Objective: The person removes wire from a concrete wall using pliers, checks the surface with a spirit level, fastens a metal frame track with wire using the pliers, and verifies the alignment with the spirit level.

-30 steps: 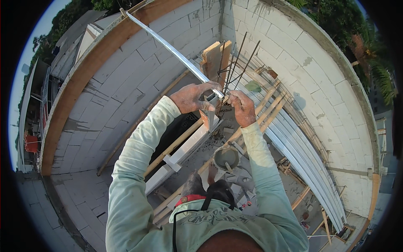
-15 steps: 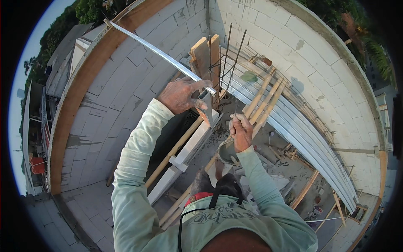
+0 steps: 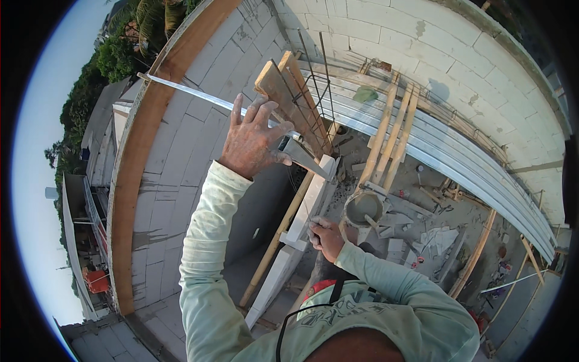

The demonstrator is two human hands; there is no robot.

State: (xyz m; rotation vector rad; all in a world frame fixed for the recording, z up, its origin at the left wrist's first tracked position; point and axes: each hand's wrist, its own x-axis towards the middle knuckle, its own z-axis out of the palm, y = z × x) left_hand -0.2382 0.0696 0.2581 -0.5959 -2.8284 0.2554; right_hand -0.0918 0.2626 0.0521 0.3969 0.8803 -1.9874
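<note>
Left hand (image 3: 250, 137): fingers spread over the metal bar (image 3: 199, 94) near its close end. Right hand (image 3: 327, 239): fingers curled in beside the white beam (image 3: 309, 200); can't tell if anything's inside. Bar's far end: block wall's (image 3: 172, 175) top edge.

Glossy metal bar (image 3: 193, 92); rough wooden boards (image 3: 278, 89); matt (rather wrinkled) cloth sleeve (image 3: 211, 241).

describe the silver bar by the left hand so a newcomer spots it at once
Start at the block wall on the left, edged by an orange-brown board. From that board's upper stretch, a slim silver bar slants across to the person's left hand. Unlike the long metal strips lying together on the right, it is single and raised.
</note>
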